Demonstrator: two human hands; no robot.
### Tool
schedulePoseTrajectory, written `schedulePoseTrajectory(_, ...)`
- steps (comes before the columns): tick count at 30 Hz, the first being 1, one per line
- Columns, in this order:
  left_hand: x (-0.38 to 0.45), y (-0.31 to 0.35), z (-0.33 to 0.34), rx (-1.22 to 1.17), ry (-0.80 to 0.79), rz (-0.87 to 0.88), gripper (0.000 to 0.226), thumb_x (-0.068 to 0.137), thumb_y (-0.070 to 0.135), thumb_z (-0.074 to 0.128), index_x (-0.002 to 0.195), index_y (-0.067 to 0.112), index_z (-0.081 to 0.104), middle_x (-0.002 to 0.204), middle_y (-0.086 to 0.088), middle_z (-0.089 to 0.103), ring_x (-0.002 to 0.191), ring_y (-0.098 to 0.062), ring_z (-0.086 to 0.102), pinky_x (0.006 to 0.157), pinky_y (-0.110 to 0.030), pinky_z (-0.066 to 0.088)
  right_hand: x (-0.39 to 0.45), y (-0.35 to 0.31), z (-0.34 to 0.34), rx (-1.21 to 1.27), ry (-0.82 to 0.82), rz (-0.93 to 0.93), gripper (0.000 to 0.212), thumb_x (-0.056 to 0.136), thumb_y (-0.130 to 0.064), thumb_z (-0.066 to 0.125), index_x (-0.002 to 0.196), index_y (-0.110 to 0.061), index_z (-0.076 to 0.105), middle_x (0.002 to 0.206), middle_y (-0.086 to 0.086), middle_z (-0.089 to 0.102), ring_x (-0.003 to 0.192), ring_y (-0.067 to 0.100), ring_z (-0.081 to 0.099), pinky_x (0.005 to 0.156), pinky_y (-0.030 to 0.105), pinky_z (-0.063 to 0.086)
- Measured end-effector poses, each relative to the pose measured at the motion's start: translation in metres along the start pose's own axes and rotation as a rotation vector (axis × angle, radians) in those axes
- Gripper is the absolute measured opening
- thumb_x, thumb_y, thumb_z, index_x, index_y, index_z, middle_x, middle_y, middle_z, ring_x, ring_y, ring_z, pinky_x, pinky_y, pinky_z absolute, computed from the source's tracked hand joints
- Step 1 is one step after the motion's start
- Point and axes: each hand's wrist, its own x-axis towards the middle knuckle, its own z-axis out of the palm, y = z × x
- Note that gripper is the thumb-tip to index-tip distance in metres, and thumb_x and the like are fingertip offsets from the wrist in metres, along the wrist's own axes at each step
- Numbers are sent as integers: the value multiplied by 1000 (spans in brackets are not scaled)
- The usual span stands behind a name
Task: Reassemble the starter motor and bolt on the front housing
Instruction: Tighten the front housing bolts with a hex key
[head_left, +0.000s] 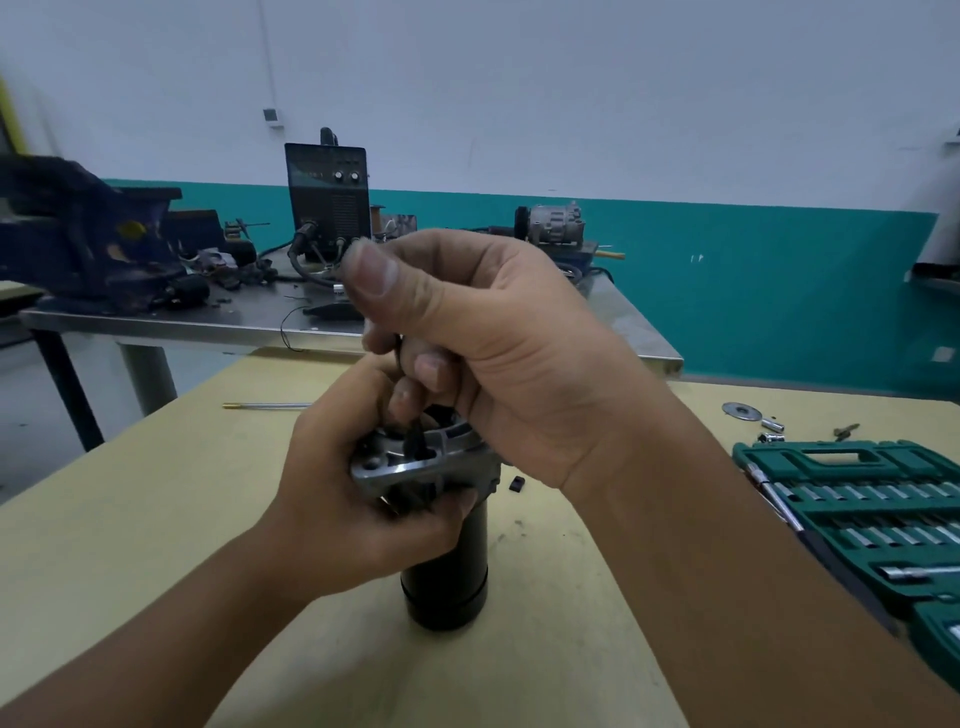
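Note:
The starter motor's black cylindrical body (447, 577) stands upright on the yellow table (156, 519). On top of it sits the grey metal front housing (400, 462). My left hand (337, 499) grips the housing from the left, thumb on top and fingers curled under its flange. My right hand (483, 343) is above it, fingers curled round a thin dark tool (413, 436) whose tip goes down into the housing. Most of the tool is hidden inside the fist.
An open green socket set (857, 509) lies at the right, with a washer (742, 411) and loose sockets (774, 426) behind it. A thin rod (265, 405) lies at the table's far left. A steel bench (208, 317) behind carries a blue vise (88, 234) and a welder (326, 192).

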Motion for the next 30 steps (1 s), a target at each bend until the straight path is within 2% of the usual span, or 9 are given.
schedulePoseTrajectory(4, -2, -4, -6, -72, -43, -110, 53, 67, 14, 83, 111, -4, 61, 106, -13, 68, 95, -31, 71, 75, -44, 61, 1, 0, -1, -8, 52, -32, 12, 89, -22, 76, 79, -17, 71, 69, 5, 65, 44, 7, 50, 53, 25, 49)
schedulePoseTrajectory(6, 0, -4, -12, -122, -74, -160, 45, 67, 14, 83, 103, 0, 59, 110, -7, 69, 96, -30, 71, 74, -40, 61, -1, -8, -8, 92, 102, -90, 17, 92, -23, 71, 80, -12, 67, 70, 7, 64, 43, 7, 50, 47, 24, 50)
schedulePoseTrajectory(9, 6, -3, -24, -251, -178, -238, 35, 70, 11, 82, 95, 14, 56, 127, -3, 68, 113, -31, 70, 82, -40, 60, -7, -29, -25, 198, 179, -209, 27, 95, -32, 66, 85, -9, 60, 71, 7, 65, 45, 6, 51, 47, 22, 50)
schedulePoseTrajectory(11, 10, -4, -33, -304, -266, -300, 33, 73, 10, 82, 95, 13, 57, 130, -9, 68, 114, -38, 69, 83, -52, 61, -11, -38, -32, 143, 245, -260, 27, 96, -32, 66, 86, -9, 57, 71, 9, 64, 45, 8, 49, 46, 23, 49)
schedulePoseTrajectory(13, 14, -4, -42, -323, -336, -347, 31, 75, 12, 84, 95, 11, 59, 120, -15, 69, 110, -43, 69, 83, -63, 58, -13, -38, -36, 56, 350, -260, 25, 94, -28, 69, 84, -8, 57, 70, 14, 62, 42, 11, 46, 44, 26, 47)
schedulePoseTrajectory(17, 22, -5, -59, -350, -475, -381, 33, 80, 7, 80, 105, 0, 59, 133, -4, 68, 122, -30, 68, 94, -39, 60, -11, -28, -36, 0, 424, -165, 28, 91, -28, 71, 80, -7, 55, 63, 13, 61, 38, 12, 39, 41, 25, 43)
schedulePoseTrajectory(23, 21, -10, -73, -241, -515, -436, 38, 80, 18, 79, 115, 15, 65, 145, -7, 60, 128, -37, 64, 94, -59, 59, -7, -8, -29, -63, 299, -112, 24, 94, -19, 69, 77, -6, 58, 59, 13, 56, 32, 11, 36, 38, 23, 41)
schedulePoseTrajectory(27, 25, -6, -84, -238, -583, -437, 36, 81, 17, 78, 114, 11, 63, 142, -7, 61, 120, -37, 67, 88, -54, 62, -3, 3, -19, -180, 281, -118, 31, 101, -26, 62, 76, -8, 63, 58, 11, 55, 30, 12, 36, 36, 23, 41)
schedulePoseTrajectory(30, 30, 3, -79, -222, -535, -416, 55, 79, 49, 82, 105, 5, 61, 120, -1, 66, 103, -31, 69, 75, -35, 60, -3, 4, -14, -192, 307, -186, 37, 105, -29, 55, 76, -8, 61, 57, 13, 54, 29, 12, 36, 36, 23, 40)
